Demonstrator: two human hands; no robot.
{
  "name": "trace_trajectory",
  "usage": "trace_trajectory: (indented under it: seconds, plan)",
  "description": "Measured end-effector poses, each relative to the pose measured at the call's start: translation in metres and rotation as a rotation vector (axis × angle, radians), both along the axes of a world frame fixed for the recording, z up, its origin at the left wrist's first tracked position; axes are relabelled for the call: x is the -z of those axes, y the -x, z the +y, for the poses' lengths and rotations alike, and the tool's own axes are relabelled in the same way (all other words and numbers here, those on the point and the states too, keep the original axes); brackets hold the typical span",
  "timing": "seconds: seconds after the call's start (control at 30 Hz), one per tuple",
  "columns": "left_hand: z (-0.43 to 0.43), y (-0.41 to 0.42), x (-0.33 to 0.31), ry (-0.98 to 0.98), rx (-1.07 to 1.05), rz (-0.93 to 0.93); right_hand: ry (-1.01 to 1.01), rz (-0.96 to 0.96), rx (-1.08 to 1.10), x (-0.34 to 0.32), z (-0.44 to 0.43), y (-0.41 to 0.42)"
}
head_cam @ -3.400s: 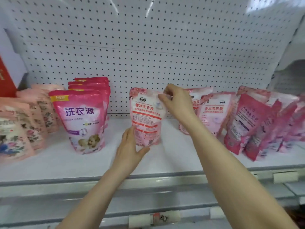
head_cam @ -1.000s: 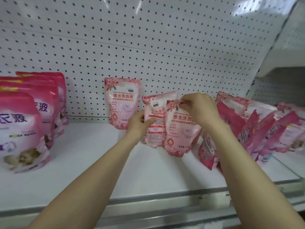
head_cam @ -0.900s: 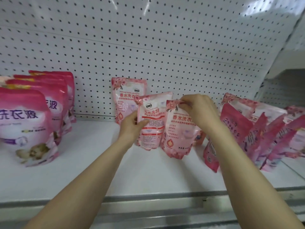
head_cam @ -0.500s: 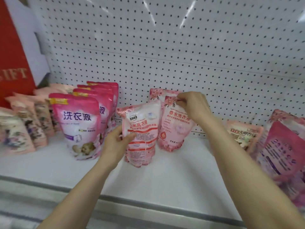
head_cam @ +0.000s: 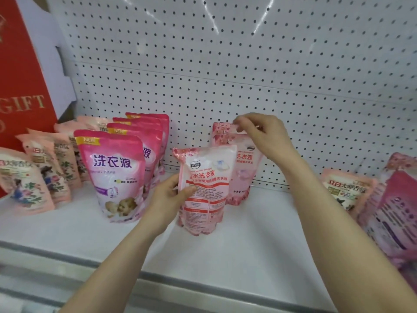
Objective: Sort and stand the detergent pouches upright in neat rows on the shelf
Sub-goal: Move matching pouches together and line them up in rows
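Gripping the front pouch (head_cam: 207,195) with the left hand (head_cam: 167,199), the right hand (head_cam: 264,136) pinching the back pouch (head_cam: 243,170) by its top; seat bases flat, aligned.

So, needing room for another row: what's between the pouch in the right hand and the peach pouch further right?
Head view: bare shelf from the back pouch to the peach pouch; only the right forearm crosses above.
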State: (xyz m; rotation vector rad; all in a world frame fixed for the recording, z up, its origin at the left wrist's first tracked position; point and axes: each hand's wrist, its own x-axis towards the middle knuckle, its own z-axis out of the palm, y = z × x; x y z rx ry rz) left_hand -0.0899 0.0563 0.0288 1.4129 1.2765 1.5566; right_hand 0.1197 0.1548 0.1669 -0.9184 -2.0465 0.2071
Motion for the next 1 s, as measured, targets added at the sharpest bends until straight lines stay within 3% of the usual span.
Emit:
trace_trajectory:
  seconds: [0.07, 0.17, 0.3, 0.43, 0.5, 0.57, 0.67, 0.77, 0.83, 0.93, 1.0]
  plan:
    - [0.004, -0.005, 0.0, -0.003, 0.041, -0.024, 0.124, -0.098, -0.097, 0.004, -0.023, 0.003]
    - [0.01, -0.021, 0.001, -0.008, 0.011, -0.06, 0.117, -0.246, -0.011, 0.011, -0.039, 0.005]
    - [0.007, -0.039, 0.006, -0.105, -0.25, 0.169, 0.187, -0.108, 0.078, 0.011, -0.05, 0.0]
    - [-0.011, -0.071, 0.011, -0.077, -0.099, 0.328, 0.324, 0.006, -0.069, 0.011, -0.063, 0.004]
    - [-0.01, -0.079, 0.014, -0.071, -0.064, 0.31, 0.399, 0.066, -0.133, 0.008, -0.065, 0.001]
    - [-0.006, -0.076, 0.011, -0.05, -0.03, 0.23, 0.26, -0.013, -0.065, 0.007, -0.061, -0.009]
    - [0.002, -0.06, 0.008, 0.075, 0.217, 0.044, 0.133, -0.315, -0.045, 0.008, -0.055, -0.026]
    - [0.007, -0.046, 0.006, 0.197, 0.423, -0.088, 0.187, -0.298, -0.148, 0.008, -0.054, -0.032]
    - [0.009, -0.041, 0.01, 0.2, 0.426, -0.028, 0.187, -0.174, -0.127, 0.009, -0.05, -0.032]
    - [0.009, -0.042, 0.021, 0.196, 0.269, 0.202, 0.078, -0.091, -0.021, 0.018, -0.045, -0.027]
    - [0.009, -0.046, 0.03, 0.196, 0.177, 0.26, 0.018, -0.055, 0.038, 0.029, -0.043, -0.024]
